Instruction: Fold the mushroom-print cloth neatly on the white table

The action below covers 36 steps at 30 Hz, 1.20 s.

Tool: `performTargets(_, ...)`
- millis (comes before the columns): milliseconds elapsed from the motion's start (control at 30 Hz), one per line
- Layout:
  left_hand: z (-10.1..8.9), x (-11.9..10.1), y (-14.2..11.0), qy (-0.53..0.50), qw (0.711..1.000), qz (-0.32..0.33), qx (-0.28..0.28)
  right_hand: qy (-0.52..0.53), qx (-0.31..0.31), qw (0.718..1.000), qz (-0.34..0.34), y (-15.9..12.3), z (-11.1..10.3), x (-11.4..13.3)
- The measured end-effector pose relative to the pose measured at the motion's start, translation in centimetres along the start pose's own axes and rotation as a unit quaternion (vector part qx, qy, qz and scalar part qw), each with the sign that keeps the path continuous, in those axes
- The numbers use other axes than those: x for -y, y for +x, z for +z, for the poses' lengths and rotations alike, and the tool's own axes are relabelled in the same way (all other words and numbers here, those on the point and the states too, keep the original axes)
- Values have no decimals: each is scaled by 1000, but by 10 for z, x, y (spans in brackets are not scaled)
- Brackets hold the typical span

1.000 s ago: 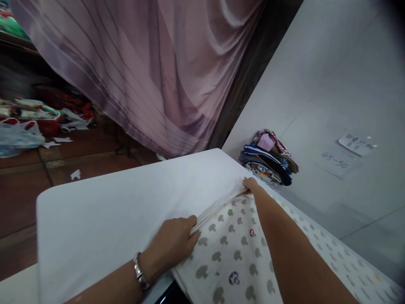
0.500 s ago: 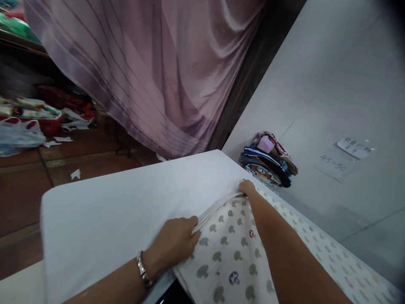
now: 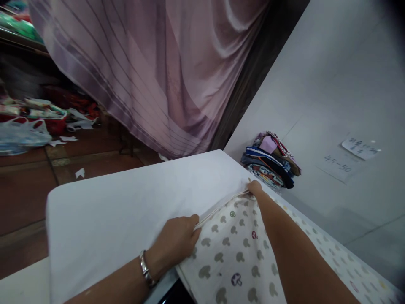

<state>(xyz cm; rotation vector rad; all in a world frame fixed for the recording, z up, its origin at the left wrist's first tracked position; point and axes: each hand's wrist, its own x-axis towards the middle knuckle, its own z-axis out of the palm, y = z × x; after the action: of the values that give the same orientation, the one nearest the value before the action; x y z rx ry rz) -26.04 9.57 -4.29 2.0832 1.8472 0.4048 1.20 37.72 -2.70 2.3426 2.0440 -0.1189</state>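
Printed cloth point(image 3: 230, 249) over the right part of a white table point(image 3: 126, 215); left hand point(image 3: 179, 238), with a bracelet point(image 3: 145, 268) at its wrist, grasping the cloth's edge; right hand point(image 3: 255, 188) closed on the same edge farther away; folded clothes point(image 3: 268, 162) piled beyond the right hand, near the wall point(image 3: 332, 97).

Patterned cloth point(image 3: 234, 249) and black object point(image 3: 179, 294), cut off at bottom edge
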Motion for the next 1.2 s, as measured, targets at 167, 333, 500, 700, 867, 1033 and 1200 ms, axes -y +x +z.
performTargets(167, -1, 2, 2, 10, 999, -52, -12, 20, -4, 998, -55, 1, 6, 6)
performTargets(333, -2, 2, 3, 24, 997, -69, 0, 58, -8, 995, -77, 3, 13, 9)
performTargets(500, -4, 1, 4, 29, 997, -69, 5, 113, -30, 990, -78, -1, 21, 20)
performTargets(700, -8, -1, 3, 29, 997, -71, 12, 120, -79, 985, -97, -14, 31, 28)
performTargets(867, -8, 0, 3, 32, 997, -71, 11, 96, -87, 986, -108, -24, 30, 38)
performTargets(1033, -6, 2, 4, 36, 997, -63, 7, 71, -71, 987, -122, -41, 36, 45)
performTargets(1200, -9, 1, 3, 33, 997, -63, 8, 60, -55, 992, -92, -54, 40, 51)
